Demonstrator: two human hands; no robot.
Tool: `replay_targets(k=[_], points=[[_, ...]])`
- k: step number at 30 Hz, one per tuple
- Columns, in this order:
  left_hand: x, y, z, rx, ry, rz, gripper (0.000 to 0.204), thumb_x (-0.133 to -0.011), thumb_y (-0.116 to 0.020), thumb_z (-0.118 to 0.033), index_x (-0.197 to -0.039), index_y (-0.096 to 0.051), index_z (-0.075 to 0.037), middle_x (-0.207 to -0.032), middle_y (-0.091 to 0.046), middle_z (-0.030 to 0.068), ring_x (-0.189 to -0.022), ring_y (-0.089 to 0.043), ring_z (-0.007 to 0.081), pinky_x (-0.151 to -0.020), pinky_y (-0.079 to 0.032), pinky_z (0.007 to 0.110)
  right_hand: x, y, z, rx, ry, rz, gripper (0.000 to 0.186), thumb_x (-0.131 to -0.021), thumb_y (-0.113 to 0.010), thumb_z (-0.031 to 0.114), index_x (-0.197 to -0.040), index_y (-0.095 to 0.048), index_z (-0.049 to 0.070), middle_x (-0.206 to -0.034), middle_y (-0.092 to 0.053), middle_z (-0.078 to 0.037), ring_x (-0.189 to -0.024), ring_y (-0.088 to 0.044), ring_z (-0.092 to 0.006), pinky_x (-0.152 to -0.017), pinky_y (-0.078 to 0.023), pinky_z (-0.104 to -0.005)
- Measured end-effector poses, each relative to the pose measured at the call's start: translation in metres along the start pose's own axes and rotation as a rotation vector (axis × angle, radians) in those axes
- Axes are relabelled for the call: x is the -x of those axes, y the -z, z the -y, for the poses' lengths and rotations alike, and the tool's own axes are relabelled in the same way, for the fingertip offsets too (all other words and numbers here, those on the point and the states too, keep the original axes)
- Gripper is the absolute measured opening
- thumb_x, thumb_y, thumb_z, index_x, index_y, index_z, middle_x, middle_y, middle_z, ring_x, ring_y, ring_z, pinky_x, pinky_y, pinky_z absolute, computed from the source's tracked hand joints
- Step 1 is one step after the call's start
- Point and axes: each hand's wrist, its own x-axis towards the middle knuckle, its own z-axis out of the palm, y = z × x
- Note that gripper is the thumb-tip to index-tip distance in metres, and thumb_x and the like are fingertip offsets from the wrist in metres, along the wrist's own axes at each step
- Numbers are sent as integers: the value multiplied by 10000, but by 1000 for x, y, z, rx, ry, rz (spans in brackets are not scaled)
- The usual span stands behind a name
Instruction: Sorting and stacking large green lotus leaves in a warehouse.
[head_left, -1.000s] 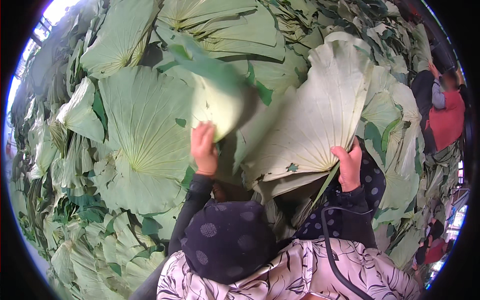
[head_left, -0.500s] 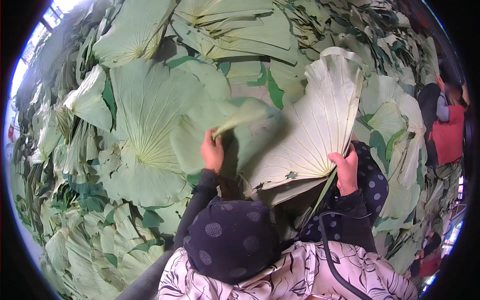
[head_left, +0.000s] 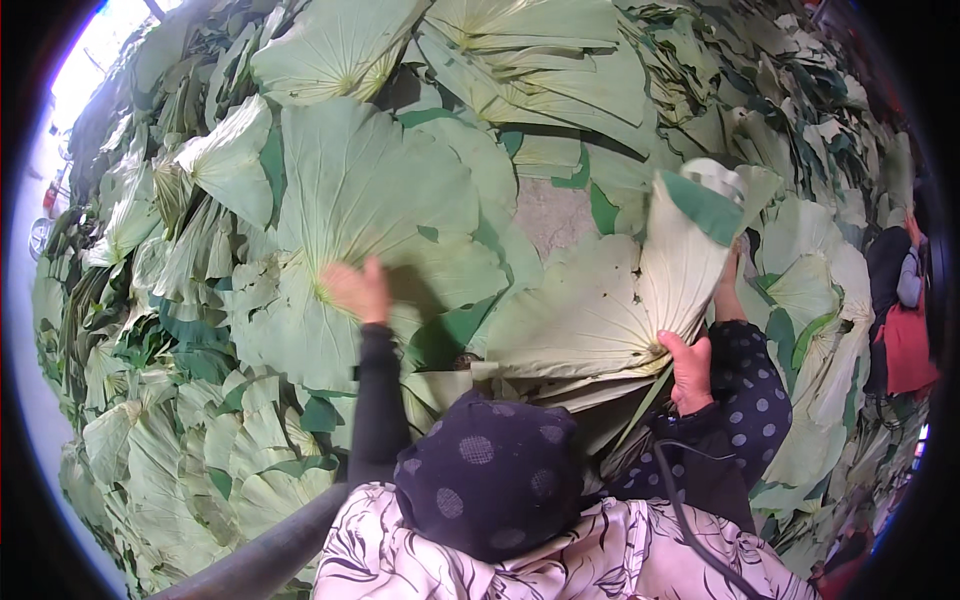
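Note:
My right hand [head_left: 690, 372] grips a stack of pale, fan-folded lotus leaves [head_left: 625, 315] near the stem end, thumb pressed on top where the veins meet. The stack spreads out to the left and upward, and a dark green flap [head_left: 705, 208] is folded over its upper tip. My left hand [head_left: 360, 290], slightly blurred, lies over the vein centre of a large flat green lotus leaf [head_left: 350, 190], with its fingers apart. Whether its fingertips press on that leaf I cannot tell.
Heaps of lotus leaves [head_left: 150, 470] surround me, with folded ones [head_left: 540, 70] at the far side. Bare grey floor [head_left: 550, 215] shows in the middle. Dark dotted cloth covers my knees [head_left: 490, 470]. A black cable [head_left: 680, 520] crosses my lap. Another person in red [head_left: 908, 350] is at far right.
My left hand has let go of the leaf it was lifting and moved left onto the large flat leaf. The right hand keeps its grip; the view has shifted slightly.

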Motion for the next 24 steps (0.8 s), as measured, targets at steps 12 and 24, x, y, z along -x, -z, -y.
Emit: replay_targets(k=[12,24], points=[[5,127,-114,1338,-40,493,455,-700,-616,-17,-1143,-518,-43,-1077,-545,166,-1037,-484,321,-891,-384,387,1,5,-7,-7,91,-18,415,-669,-645,50,-1055,-521,-44,-954,-594,-101,-836,-565,-168,-757,-446,-285],[117,146,-176,884,-1245,743,369,-780,-505,-171,-1148,-522,-149,-1185,-544,26,-1068,-526,248,-916,-405,390,-4,-3,-30,-275,-88,24,344,-699,-635,8,-1025,-532,-34,-931,-613,-98,-782,-584,-154,-710,-478,-285]])
